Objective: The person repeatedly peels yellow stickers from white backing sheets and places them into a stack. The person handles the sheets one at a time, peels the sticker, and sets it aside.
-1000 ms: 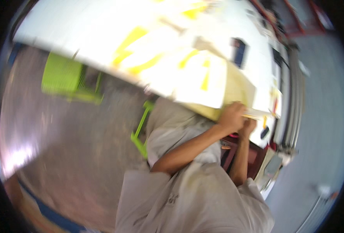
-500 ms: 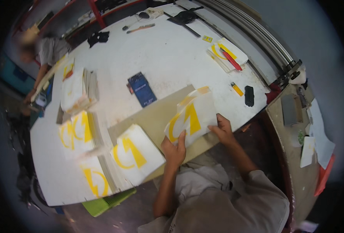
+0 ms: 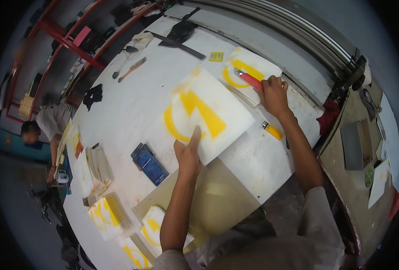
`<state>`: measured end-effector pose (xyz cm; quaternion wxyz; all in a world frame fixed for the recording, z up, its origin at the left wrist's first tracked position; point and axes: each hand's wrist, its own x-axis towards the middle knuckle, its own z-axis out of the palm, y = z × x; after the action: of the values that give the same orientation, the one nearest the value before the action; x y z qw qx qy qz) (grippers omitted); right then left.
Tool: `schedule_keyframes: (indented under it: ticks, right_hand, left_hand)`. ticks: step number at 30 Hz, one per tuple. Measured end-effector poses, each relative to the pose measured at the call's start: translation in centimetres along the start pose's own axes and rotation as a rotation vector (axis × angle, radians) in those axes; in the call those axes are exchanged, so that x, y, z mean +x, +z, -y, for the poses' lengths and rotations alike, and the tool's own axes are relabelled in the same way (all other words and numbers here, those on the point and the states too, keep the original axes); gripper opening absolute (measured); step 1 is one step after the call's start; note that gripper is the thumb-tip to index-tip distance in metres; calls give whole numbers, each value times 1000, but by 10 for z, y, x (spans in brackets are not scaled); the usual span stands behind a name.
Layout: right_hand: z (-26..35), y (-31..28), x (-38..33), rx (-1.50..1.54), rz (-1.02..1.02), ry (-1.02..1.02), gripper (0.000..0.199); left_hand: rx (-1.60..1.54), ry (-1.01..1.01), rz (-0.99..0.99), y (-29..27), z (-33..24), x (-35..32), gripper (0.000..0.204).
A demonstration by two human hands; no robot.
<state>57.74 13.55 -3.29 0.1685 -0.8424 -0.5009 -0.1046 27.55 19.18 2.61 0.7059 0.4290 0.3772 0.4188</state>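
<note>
Hands: left [image 3: 188,155] on printed sheet [image 3: 207,118] (right [image 3: 275,95] gripping red cutter [image 3: 250,80])

White worktable [image 3: 132,103], paint-smudged. On it: large white sheet with yellow print [image 3: 206,119] centre, a second printed sheet [image 3: 249,72] far right, yellow cutter [image 3: 272,130] near right edge, blue flat box [image 3: 149,164] left of centre, printed-sheet stacks [image 3: 105,216] near left, black ruler [image 3: 174,45] far.

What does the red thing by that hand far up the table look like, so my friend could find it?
Start at the big white table and follow its far right side to the right hand. Just past its fingers, on a white sheet with a yellow print, lies the red utility knife. It is the only slim red tool there; the little cutter nearby is yellow.
</note>
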Motion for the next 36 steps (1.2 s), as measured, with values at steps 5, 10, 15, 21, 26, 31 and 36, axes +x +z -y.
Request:
schedule_keyframes:
  ticks: [5,10,15,21,26,31,36]
  right_hand:
    - [-3,0,0,54,-348,78,38]
    - [-21,-15,1,29,-564,197,38]
    - [-28,-23,-2,72,-567,191,38]
    - [-17,-27,-6,124,-522,137,37]
    - [-13,-24,-9,62,-410,18,35]
    - [-4,-15,-8,56,-242,-52,38]
    - [9,14,-3,-227,-158,-116,44]
  left_hand:
    - [-52,-81,2,54,31,63,42]
    - [-62,-61,89,108,60,104,44]
    - [7,-175,132,149,56,119,54]
    - [735,116,-62,64,24,61,78]
    - [834,128,62,-5,7,-6,50]
    - [842,99,19,-57,0,-100,38]
    - [855,187,-204,-117,-13,-178,32]
